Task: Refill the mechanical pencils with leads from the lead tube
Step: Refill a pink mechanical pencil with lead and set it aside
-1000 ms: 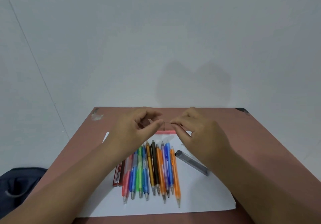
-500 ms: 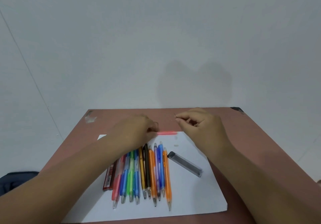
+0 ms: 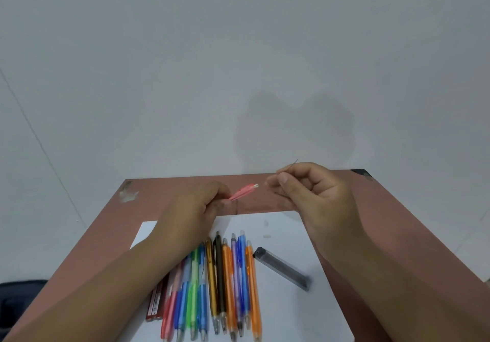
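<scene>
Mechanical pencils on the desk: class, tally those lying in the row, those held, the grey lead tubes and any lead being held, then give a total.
Mechanical pencils lying in the row: 10
Pink pencil held in the left hand: 1
Grey lead tube: 1
Lead pinched in the right hand: 1
Total: 13

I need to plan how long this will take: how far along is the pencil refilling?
Nothing shows as finished. In hand: the left hand grips a pink mechanical pencil with its end toward the right hand, which pinches a thin lead not yet inserted. Left: the row of pencils lying on the white paper beside the lead tube; whether any hold fresh lead cannot be told.
</scene>
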A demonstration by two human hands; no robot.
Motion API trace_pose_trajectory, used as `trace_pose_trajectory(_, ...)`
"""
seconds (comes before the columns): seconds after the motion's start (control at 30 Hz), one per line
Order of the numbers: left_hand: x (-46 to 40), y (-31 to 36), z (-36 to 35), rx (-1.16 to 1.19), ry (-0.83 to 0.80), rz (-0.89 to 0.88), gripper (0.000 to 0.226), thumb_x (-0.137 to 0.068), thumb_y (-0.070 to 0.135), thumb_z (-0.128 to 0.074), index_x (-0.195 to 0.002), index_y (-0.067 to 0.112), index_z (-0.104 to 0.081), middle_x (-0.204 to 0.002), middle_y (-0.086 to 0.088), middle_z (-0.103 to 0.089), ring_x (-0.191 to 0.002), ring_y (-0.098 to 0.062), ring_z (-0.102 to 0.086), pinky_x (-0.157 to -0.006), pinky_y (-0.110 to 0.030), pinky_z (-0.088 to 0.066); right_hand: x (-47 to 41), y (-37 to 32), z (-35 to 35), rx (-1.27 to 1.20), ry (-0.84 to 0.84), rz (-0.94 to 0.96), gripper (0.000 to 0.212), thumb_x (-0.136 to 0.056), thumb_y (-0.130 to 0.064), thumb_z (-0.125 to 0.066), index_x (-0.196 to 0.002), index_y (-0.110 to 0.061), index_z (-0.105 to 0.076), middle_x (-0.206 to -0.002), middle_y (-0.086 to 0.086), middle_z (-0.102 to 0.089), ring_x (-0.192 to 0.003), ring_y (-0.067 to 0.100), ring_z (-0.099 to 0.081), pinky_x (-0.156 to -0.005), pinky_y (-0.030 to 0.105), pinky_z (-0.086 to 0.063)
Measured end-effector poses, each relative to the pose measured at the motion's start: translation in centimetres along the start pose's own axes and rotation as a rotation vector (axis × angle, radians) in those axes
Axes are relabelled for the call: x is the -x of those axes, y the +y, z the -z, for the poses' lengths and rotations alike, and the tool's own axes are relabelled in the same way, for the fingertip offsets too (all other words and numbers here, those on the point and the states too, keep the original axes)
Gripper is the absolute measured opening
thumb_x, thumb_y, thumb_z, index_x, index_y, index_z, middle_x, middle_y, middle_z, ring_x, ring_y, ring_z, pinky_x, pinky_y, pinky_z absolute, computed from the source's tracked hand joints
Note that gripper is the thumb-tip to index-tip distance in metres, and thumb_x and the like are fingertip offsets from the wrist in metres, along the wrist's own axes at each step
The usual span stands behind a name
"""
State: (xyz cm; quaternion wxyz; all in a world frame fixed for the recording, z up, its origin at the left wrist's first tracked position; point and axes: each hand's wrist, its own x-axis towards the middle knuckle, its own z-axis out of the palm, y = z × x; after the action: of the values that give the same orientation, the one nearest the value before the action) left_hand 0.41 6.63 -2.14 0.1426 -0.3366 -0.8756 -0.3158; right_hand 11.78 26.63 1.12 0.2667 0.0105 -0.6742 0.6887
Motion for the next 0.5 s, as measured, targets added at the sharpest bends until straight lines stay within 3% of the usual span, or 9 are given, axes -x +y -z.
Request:
trace_pose_trajectory(0.13, 0.0, -0.5, -0.1, 0.069, 0.080, -0.115, 0.023, -0.097, 0.020, -0.059, -0.099, 0.043, -0.060, -0.092, 0.034, -0.055, -0.089, 0.004, -0.058, -0.076, -0.021, -0.048, 0.8, -1.3, -0.9, -0.175, -0.082, -0.007, 0.016, -0.091, -0.011, -0.061, -0.103, -0.001, -0.064, -0.095, 0.017, -0.076, -0.094, 0.030, -0.075, -0.078, 0.033, -0.062)
trace_pose_trajectory(0.3, 0.2, -0.8, 0.1, 0.086, 0.190, -0.206, 0.022, -0.095, 0.030, -0.052, -0.115, 0.039, -0.056, -0.100, 0.038, -0.053, -0.095, 0.015, -0.055, -0.081, -0.009, -0.042, 1.7, -2.2, -1.8, -0.117, -0.151, 0.119, 0.018, -0.089, -0.019, -0.059, -0.102, -0.007, -0.064, -0.096, 0.012, -0.078, -0.092, 0.030, -0.076, -0.081, 0.037, -0.062)
trace_pose_trajectory(0.4, 0.4, -0.4, 0.4, 0.105, 0.220, -0.241, 0.024, -0.094, 0.035, -0.045, -0.115, 0.037, -0.056, -0.101, 0.030, -0.057, -0.097, 0.018, -0.054, -0.082, -0.003, -0.043, 2.1, -2.4, -2.1, -0.031, -0.140, 0.245, 0.013, -0.092, -0.017, -0.058, -0.101, -0.010, -0.065, -0.093, 0.005, -0.079, -0.091, 0.024, -0.076, -0.082, 0.032, -0.061)
trace_pose_trajectory(0.5, 0.5, -0.1, 0.5, 0.106, 0.249, -0.274, 0.023, -0.095, 0.032, -0.044, -0.114, 0.035, -0.056, -0.100, 0.019, -0.062, -0.093, 0.006, -0.057, -0.079, -0.004, -0.045, 2.3, -2.6, -2.4, -0.018, -0.142, 0.273, 0.012, -0.093, -0.015, -0.057, -0.101, -0.010, -0.065, -0.093, 0.003, -0.079, -0.090, 0.022, -0.076, -0.079, 0.030, -0.061)
